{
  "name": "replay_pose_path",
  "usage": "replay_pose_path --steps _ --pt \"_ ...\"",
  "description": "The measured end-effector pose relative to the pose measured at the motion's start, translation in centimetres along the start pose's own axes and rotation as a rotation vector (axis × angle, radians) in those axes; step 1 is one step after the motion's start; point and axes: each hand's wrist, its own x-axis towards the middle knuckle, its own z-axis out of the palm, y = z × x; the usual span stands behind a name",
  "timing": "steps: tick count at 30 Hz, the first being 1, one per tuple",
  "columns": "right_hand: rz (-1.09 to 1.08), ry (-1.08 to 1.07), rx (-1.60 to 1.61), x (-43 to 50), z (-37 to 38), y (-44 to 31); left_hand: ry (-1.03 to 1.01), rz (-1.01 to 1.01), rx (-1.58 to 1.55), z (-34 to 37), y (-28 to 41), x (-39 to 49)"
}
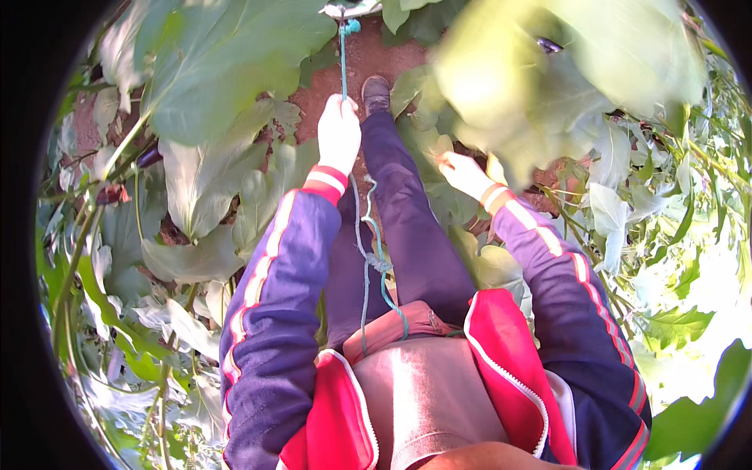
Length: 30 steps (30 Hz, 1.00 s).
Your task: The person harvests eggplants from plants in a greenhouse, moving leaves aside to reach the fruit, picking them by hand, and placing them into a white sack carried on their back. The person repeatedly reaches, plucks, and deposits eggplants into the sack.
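My left hand (339, 132) is closed around a thin blue-green rope (343, 61). Ahead of the hand the rope runs taut to a knot at the rim of a pale object (351, 8), cut off by the top of the view. Behind the hand it hangs slack to a knot (379, 263) over my legs and on to a reddish cloth belt (390, 332) at my waist. My right hand (464, 173) is held low beside the large leaves on the right, its fingers bent; whether something small is between them cannot be told.
Broad-leaved plants, seemingly eggplants, crowd both sides, with a dark purple fruit (150, 156) at left and another (549, 45) at upper right. Large blurred leaves (529, 76) hang close to the camera. Reddish soil (329, 88) runs between the rows, where my shoe (376, 94) stands.
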Motion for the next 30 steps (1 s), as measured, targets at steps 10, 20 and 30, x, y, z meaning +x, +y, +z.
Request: replay_pose_path --steps 10,20,30 --pt "-0.201 -0.081 0.065 -5.0 -1.6 -2.9 -0.225 -0.146 0.228 -5.0 -3.4 -24.5" --pt "-0.688 0.329 -1.165 8.6 -17.3 -9.3 -0.072 -0.069 0.459 1.2 -8.9 -28.0" --pt "0.265 0.751 -0.236 11.0 -25.5 13.8 -0.037 0.004 0.251 8.1 -8.7 -23.1"
